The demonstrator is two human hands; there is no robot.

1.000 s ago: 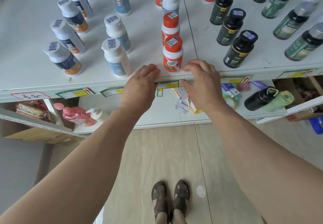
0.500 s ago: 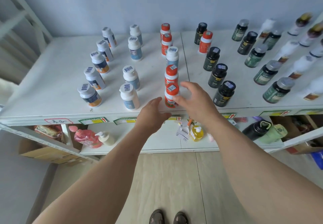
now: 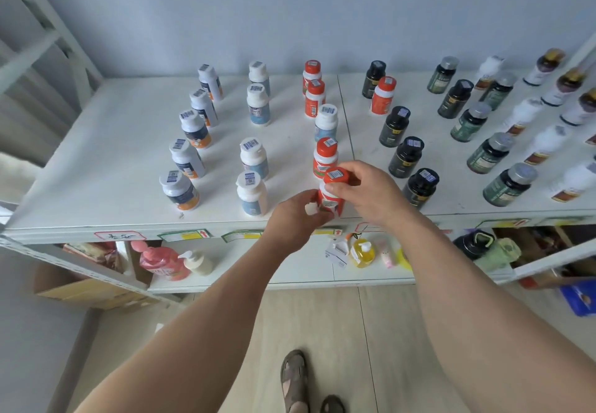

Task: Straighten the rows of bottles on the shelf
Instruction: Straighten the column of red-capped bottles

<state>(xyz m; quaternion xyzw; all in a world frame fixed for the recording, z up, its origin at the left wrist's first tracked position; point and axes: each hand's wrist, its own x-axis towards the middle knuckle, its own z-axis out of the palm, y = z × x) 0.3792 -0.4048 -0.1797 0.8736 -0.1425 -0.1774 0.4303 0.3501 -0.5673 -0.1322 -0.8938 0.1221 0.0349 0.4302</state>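
Both of our hands are closing on the front red bottle [image 3: 332,191] at the shelf [image 3: 106,167] edge. Our right hand [image 3: 371,195] is gripping it from the right, thumb and fingers wrapped just under the red cap. Our left hand [image 3: 295,215] is pressing against its lower left side, fingers curled on the label. We are holding the bottle roughly upright, at the front of the middle row; we cannot tell whether its base is touching the shelf.

Behind it we are seeing another red bottle [image 3: 325,157] just beyond, then a white bottle [image 3: 325,122], then two more red ones [image 3: 314,98] further back, in a line that is wavering slightly. One stray red bottle [image 3: 383,94] is standing to the right of that line, beside the rear black bottle [image 3: 373,78].

To the left, two rows of white bottles [image 3: 251,193] are running back toward the wall. To the right, black bottles [image 3: 419,186] are forming a diagonal row, with green bottles [image 3: 508,183] and more white ones beyond them.

On the lower shelf [image 3: 290,278] we are seeing a pink pump bottle [image 3: 161,261] and a yellow bottle [image 3: 362,253]. Our sandalled feet [image 3: 295,380] are standing on the floor below.
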